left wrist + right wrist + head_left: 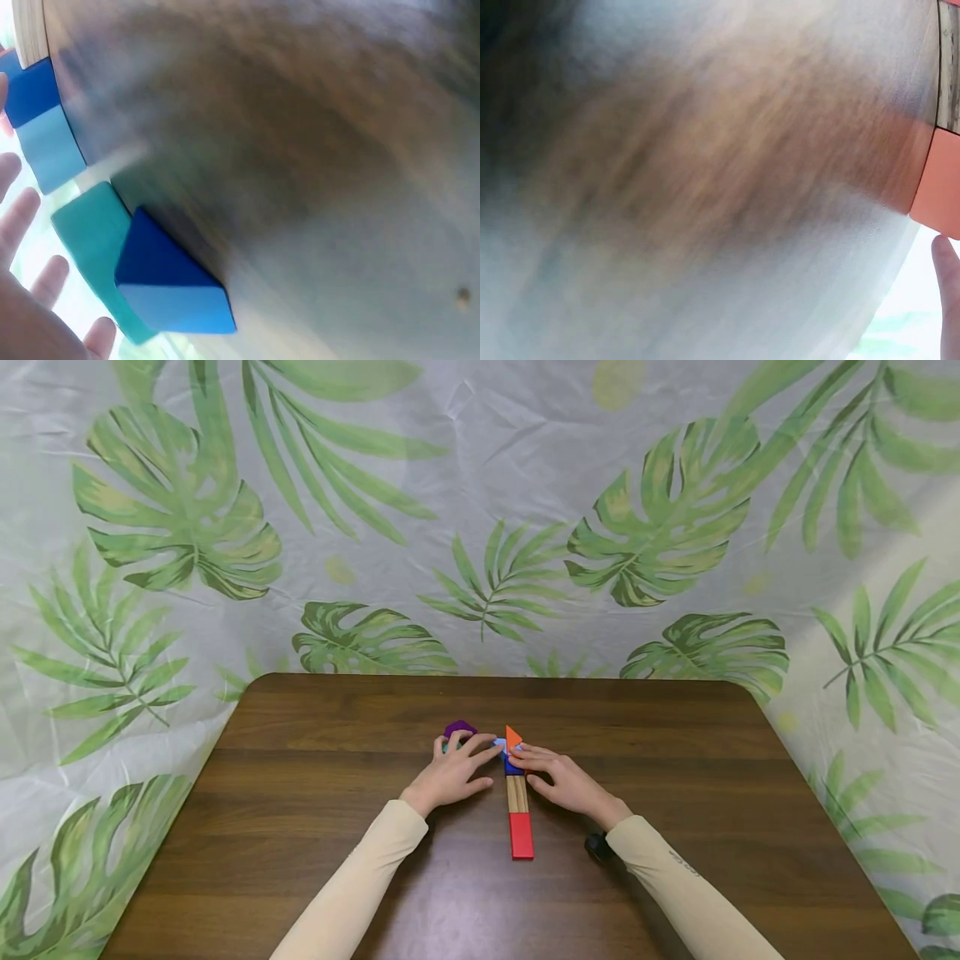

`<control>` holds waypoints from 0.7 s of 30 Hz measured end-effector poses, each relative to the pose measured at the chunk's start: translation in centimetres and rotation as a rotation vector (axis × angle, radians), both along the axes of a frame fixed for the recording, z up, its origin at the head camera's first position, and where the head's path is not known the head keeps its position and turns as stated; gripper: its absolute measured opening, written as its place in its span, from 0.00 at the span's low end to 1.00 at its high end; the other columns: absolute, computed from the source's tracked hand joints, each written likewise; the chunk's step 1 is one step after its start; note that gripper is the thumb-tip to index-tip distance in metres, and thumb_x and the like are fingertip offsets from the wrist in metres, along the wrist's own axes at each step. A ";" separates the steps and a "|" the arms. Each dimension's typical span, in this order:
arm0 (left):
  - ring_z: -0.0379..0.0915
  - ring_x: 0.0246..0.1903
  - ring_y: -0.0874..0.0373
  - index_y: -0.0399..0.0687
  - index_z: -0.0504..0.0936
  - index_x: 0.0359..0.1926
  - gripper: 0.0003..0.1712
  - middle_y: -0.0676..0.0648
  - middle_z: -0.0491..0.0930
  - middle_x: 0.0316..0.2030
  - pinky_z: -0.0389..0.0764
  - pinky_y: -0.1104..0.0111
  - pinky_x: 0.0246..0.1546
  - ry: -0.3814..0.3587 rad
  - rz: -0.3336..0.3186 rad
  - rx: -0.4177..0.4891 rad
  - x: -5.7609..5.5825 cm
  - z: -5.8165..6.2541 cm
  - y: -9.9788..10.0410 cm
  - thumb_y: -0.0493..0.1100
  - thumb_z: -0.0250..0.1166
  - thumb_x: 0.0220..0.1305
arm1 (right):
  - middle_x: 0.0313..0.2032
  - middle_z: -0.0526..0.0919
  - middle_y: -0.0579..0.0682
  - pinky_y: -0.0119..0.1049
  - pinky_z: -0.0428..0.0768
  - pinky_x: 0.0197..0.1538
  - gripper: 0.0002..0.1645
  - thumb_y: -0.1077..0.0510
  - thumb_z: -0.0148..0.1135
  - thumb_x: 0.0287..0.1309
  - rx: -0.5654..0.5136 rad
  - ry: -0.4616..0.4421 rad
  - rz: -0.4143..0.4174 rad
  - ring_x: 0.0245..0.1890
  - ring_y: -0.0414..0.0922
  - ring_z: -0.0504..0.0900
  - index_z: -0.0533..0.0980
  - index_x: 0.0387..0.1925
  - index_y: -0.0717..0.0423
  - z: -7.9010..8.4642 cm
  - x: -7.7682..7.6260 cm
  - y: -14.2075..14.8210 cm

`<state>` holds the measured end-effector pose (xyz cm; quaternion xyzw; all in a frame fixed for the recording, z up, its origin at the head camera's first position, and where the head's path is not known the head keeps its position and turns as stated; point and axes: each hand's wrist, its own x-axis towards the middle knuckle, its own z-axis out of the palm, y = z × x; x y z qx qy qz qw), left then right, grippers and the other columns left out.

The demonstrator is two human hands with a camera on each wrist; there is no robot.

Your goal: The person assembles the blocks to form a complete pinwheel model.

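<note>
In the head view a row of blocks runs along the table: a red block (521, 837), bare-wood pieces (517, 793), a dark blue block (513, 769) and an orange pointed block (513, 739). My right hand (570, 783) lies at the row's right side, straight fingers touching the blue part. The right wrist view has one fingertip at the end of an orange face (939, 187). My left hand (448, 777) spreads its fingers left of the row, partly hiding a purple block (460, 727). A teal block (94, 247) and a blue triangular block (169, 259) lie beside its fingers.
The brown wooden table (300, 827) has rounded far corners. Behind it hangs a leaf-patterned cloth (480, 485). A dark wrist device (598, 847) sits under the right sleeve.
</note>
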<state>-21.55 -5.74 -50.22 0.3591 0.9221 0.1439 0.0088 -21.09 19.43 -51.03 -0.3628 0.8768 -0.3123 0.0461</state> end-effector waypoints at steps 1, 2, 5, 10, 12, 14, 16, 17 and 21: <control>0.49 0.65 0.41 0.53 0.63 0.71 0.34 0.46 0.57 0.69 0.54 0.41 0.54 0.003 0.000 0.010 0.0 0.0 -0.1 0.53 0.59 0.68 | 0.65 0.68 0.53 0.51 0.65 0.62 0.25 0.63 0.56 0.66 -0.001 0.001 0.001 0.67 0.51 0.62 0.71 0.63 0.57 0.0 0.0 0.0; 0.49 0.65 0.41 0.52 0.63 0.71 0.34 0.46 0.57 0.69 0.54 0.41 0.54 0.005 0.001 0.026 0.0 0.1 -0.3 0.52 0.59 0.68 | 0.65 0.68 0.53 0.52 0.65 0.62 0.25 0.63 0.56 0.65 -0.003 0.003 0.003 0.67 0.52 0.62 0.71 0.63 0.58 0.0 0.0 0.0; 0.51 0.66 0.43 0.49 0.65 0.70 0.33 0.45 0.59 0.69 0.53 0.40 0.54 0.011 0.018 0.072 -0.2 0.1 -1.0 0.51 0.60 0.67 | 0.65 0.68 0.54 0.52 0.65 0.62 0.25 0.64 0.56 0.65 -0.007 0.003 0.008 0.67 0.52 0.62 0.71 0.63 0.58 0.1 0.0 0.0; 0.52 0.67 0.45 0.46 0.65 0.70 0.33 0.45 0.59 0.69 0.52 0.39 0.55 -0.014 0.077 0.129 -0.6 0.3 -2.4 0.48 0.61 0.67 | 0.65 0.69 0.53 0.52 0.64 0.63 0.25 0.64 0.56 0.65 -0.005 0.009 0.009 0.67 0.52 0.62 0.72 0.63 0.58 0.1 0.1 0.0; 0.51 0.67 0.46 0.46 0.65 0.70 0.33 0.45 0.59 0.69 0.51 0.40 0.56 -0.025 0.101 0.135 -0.7 0.4 -3.0 0.49 0.61 0.67 | 0.65 0.69 0.53 0.52 0.64 0.63 0.25 0.64 0.57 0.64 -0.002 0.012 0.007 0.67 0.52 0.62 0.72 0.63 0.58 0.1 0.1 0.0; 0.51 0.67 0.47 0.46 0.65 0.70 0.33 0.45 0.60 0.69 0.52 0.40 0.56 -0.035 0.123 0.134 -0.7 0.4 -3.5 0.49 0.61 0.67 | 0.65 0.69 0.53 0.51 0.64 0.63 0.25 0.64 0.57 0.64 0.002 0.016 0.006 0.67 0.52 0.63 0.72 0.63 0.58 0.1 0.1 0.0; 0.51 0.67 0.47 0.47 0.65 0.70 0.32 0.45 0.60 0.69 0.51 0.41 0.56 -0.055 0.142 0.131 -0.7 0.5 -4.0 0.49 0.60 0.68 | 0.65 0.69 0.53 0.51 0.65 0.63 0.24 0.64 0.56 0.64 0.003 0.018 0.008 0.67 0.52 0.63 0.72 0.62 0.59 0.1 0.1 0.0; 0.51 0.67 0.47 0.47 0.66 0.69 0.32 0.45 0.60 0.68 0.51 0.41 0.56 -0.063 0.150 0.129 -0.7 0.6 -4.1 0.49 0.60 0.68 | 0.65 0.69 0.53 0.51 0.65 0.62 0.24 0.64 0.56 0.64 0.004 0.020 0.009 0.67 0.52 0.63 0.72 0.62 0.59 0.1 0.1 0.0; 0.51 0.66 0.45 0.48 0.68 0.68 0.30 0.44 0.61 0.67 0.51 0.41 0.56 -0.090 0.170 0.132 -0.6 0.6 -4.7 0.47 0.61 0.67 | 0.65 0.69 0.54 0.52 0.65 0.62 0.24 0.65 0.56 0.65 0.005 0.020 0.011 0.67 0.52 0.62 0.72 0.62 0.59 0.2 0.1 0.0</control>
